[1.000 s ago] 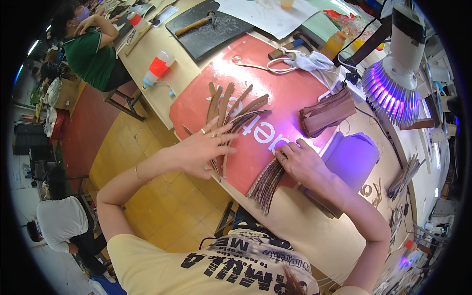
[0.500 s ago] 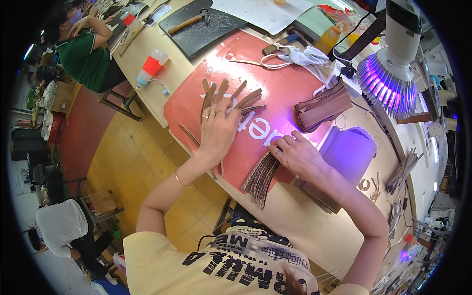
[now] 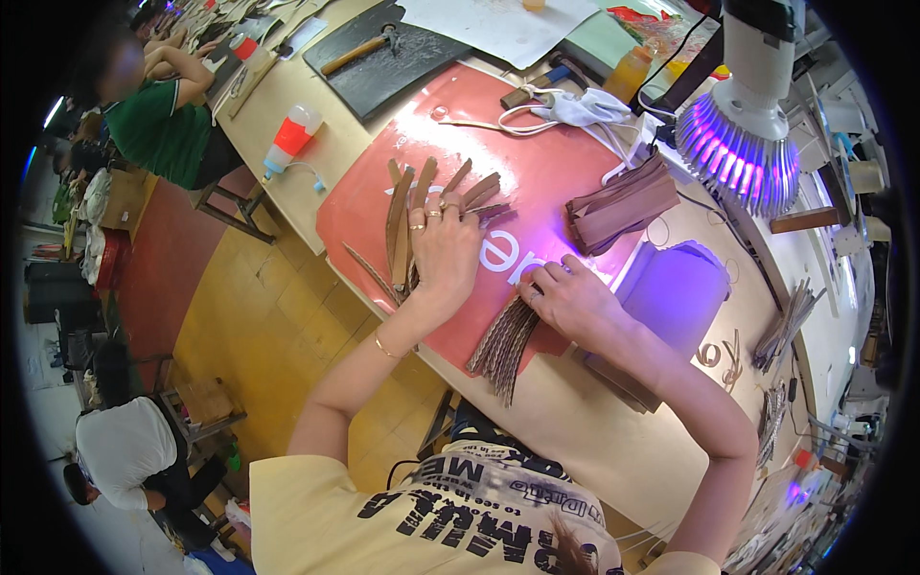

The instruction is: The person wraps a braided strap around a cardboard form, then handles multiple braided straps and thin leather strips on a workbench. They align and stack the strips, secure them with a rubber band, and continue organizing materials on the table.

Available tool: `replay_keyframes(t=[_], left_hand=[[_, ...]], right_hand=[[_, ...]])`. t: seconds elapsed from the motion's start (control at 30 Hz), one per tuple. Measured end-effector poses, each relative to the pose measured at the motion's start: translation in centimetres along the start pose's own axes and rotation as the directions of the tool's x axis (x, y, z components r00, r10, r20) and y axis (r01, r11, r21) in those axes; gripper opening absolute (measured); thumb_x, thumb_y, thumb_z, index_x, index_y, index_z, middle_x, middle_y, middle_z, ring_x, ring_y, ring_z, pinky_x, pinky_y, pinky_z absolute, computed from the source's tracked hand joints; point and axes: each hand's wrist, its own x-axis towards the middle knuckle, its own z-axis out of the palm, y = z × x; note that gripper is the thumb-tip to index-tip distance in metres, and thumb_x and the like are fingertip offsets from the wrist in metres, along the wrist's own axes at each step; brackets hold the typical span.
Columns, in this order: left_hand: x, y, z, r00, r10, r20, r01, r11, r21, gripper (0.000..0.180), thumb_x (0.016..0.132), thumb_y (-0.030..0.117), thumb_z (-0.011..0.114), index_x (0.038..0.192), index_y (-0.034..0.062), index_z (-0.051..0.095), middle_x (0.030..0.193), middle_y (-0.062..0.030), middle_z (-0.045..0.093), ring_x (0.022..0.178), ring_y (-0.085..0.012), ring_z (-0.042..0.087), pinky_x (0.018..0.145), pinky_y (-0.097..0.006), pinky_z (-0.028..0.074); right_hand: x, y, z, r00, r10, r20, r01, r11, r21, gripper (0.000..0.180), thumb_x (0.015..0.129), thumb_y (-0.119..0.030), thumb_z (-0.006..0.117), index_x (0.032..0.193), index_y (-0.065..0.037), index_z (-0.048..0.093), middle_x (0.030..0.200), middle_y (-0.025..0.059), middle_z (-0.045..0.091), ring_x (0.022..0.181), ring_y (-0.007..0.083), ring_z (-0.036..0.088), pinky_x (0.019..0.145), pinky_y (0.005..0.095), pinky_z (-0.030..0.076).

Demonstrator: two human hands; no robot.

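My left hand (image 3: pixel 443 251) lies flat, fingers spread, on a fan of brown leather strips (image 3: pixel 410 206) spread over a red mat (image 3: pixel 537 172). To its right, my right hand (image 3: pixel 565 299) presses on the top end of a stacked bundle of brown strips (image 3: pixel 503 347) that hangs over the table's near edge. Whether the right fingers grip the bundle or only rest on it is unclear. A folded pile of brown leather pieces (image 3: pixel 618 203) sits on the mat beyond my right hand.
A purple-lit lamp (image 3: pixel 743 144) hangs over a glowing pad (image 3: pixel 676 287). Farther back lie a white cord (image 3: pixel 575 105), a dark board with a hammer (image 3: pixel 379 53), a red-and-white squeeze bottle (image 3: pixel 290 139). Other people sit at left (image 3: pixel 158 120) and lower left (image 3: pixel 125 450).
My left hand slid from the near edge of the mat up onto the fanned strips and now lies flat there. My right hand stayed on the bundle.
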Motion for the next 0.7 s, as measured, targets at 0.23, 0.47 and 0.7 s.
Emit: replay_keyframes(t=[0.23,0.47,0.7], left_hand=[[-0.3,-0.1,-0.2,0.996,-0.075,-0.048,0.074,0.997,-0.030,0.027,0.076,0.026,0.080,0.098,0.0117,0.071,0.111,-0.0044,0.057,0.106,-0.0244,0.052,0.091,-0.043,0.033],[-0.4,-0.3,-0.5,0.996,-0.082,0.045,0.089,0.980,-0.178,0.022,0.077,0.024,0.079,0.094,0.0115,0.072,0.112,-0.0054,0.057,0.110,-0.0250,0.051,0.091,-0.043,0.032],[-0.1,-1.2,-0.3,0.988,-0.156,0.022,0.157,0.976,-0.152,0.018,0.078,0.021,0.076,0.092,0.0088,0.074,0.122,-0.0106,0.057,0.121,-0.0283,0.047,0.097,-0.046,0.031]], right_hand=[[0.0,0.1,0.1,0.999,-0.004,0.049,0.003,1.000,0.025,0.024,0.087,-0.012,0.055,0.107,-0.006,0.066,0.100,0.0067,0.063,0.096,0.0191,0.062,0.084,0.0339,0.045],[0.2,0.3,-0.6,0.996,0.019,0.084,-0.024,0.998,0.050,0.023,0.087,-0.012,0.055,0.107,-0.006,0.066,0.118,0.0100,0.058,0.097,0.0207,0.062,0.085,0.0349,0.045],[1.0,0.3,-2.0,0.974,0.044,0.224,-0.054,0.998,0.038,0.032,0.088,-0.013,0.056,0.119,-0.008,0.064,0.149,0.0151,0.040,0.121,0.0241,0.052,0.102,0.0391,0.042]])
